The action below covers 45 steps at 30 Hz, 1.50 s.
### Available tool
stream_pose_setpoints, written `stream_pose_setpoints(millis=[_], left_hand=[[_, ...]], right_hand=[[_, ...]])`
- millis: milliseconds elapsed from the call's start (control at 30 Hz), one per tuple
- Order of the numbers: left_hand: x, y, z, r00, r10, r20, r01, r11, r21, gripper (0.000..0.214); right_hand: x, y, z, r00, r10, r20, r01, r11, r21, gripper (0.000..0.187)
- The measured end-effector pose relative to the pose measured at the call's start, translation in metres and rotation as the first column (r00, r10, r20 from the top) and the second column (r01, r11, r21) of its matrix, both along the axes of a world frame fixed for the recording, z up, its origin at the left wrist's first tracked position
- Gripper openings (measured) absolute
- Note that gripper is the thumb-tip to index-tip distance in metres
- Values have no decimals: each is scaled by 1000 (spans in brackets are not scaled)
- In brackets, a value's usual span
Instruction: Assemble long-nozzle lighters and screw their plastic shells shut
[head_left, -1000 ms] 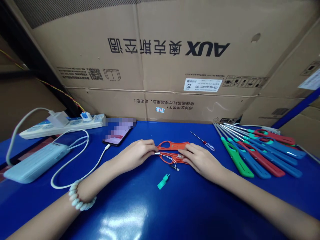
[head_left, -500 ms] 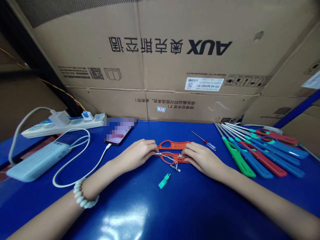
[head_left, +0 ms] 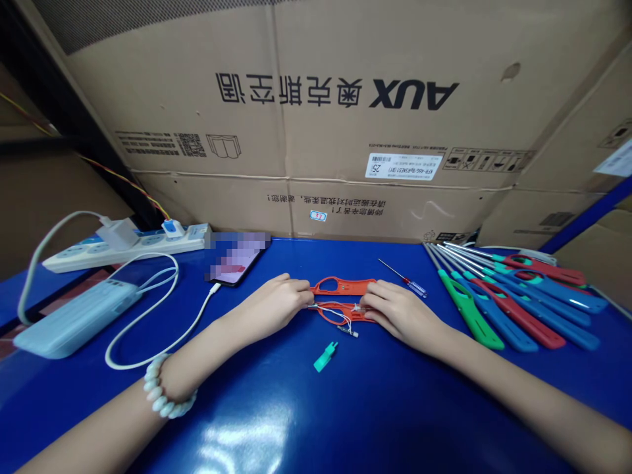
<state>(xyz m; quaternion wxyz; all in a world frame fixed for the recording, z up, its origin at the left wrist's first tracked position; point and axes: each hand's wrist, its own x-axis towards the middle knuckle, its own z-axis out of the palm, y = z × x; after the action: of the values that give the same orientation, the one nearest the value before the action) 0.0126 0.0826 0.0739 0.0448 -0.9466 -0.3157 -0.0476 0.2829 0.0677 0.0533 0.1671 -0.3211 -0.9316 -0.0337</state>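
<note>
Two orange lighter casing halves lie on the blue tabletop, one behind the other. My left hand (head_left: 291,297) is closed at their left end, its fingertips pinching a thin metal tube (head_left: 313,306); most of that is hidden. The rear casing half (head_left: 353,288) has its inside facing up. Thin white wires (head_left: 340,312) loop over the front casing half (head_left: 333,318), and a small metal-and-white part (head_left: 348,332) hangs off its near edge. My right hand (head_left: 395,309) closes over the front half's right end, fingers beside a whitish fitting. Nearer me lies a green trigger piece (head_left: 326,356).
Several long lighters (head_left: 518,303) in green, blue and red are fanned out at right. A screwdriver (head_left: 412,284) lies behind my right hand. At left are a phone (head_left: 241,260), a power bank (head_left: 79,316), a white cable (head_left: 111,336) and a power strip (head_left: 74,257). Cardboard (head_left: 316,145) stands behind.
My left hand has shifted very slightly right, with its fingers curled a little more over the tube's end. The right hand and the casing halves look almost unmoved.
</note>
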Motion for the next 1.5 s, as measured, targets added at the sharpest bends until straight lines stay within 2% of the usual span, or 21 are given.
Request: stream_pose_setpoints(millis=[233, 333, 533, 667, 800, 967, 1100, 1300, 1500], left_hand=[[11, -8, -4, 992, -47, -121, 66, 985, 162, 14], [13, -11, -5, 992, -58, -115, 79, 979, 187, 14], [12, -11, -1, 1000, 30, 1, -30, 991, 128, 13], [17, -8, -5, 990, 70, 121, -82, 992, 93, 16], [24, -6, -15, 969, 40, 243, -43, 999, 5, 15], [28, -4, -23, 942, 69, 330, -37, 994, -101, 14], [29, -4, -24, 931, 59, 360, -14, 992, -128, 15], [30, -4, -25, 914, 55, 402, 4, 990, -142, 16], [31, -4, -28, 900, 66, 430, 1, 988, -153, 16]], right_hand=[[-1, -1, 0, 999, -36, 33, 35, 999, 32, 17], [-1, -2, 2, 996, -56, 69, 52, 997, 50, 17], [-2, -4, 5, 994, -58, 93, 55, 998, 28, 12], [-2, -4, 6, 995, -52, 82, 51, 999, 10, 11], [-3, -5, 9, 996, -38, 81, 36, 999, 19, 12], [-2, -3, 8, 991, -56, 122, 57, 998, -6, 5], [-5, -5, 8, 994, -68, 89, 69, 998, -10, 8], [-12, -11, 5, 996, 49, 76, -52, 998, 33, 23], [-12, -10, -2, 994, 40, 104, -49, 995, 82, 24]])
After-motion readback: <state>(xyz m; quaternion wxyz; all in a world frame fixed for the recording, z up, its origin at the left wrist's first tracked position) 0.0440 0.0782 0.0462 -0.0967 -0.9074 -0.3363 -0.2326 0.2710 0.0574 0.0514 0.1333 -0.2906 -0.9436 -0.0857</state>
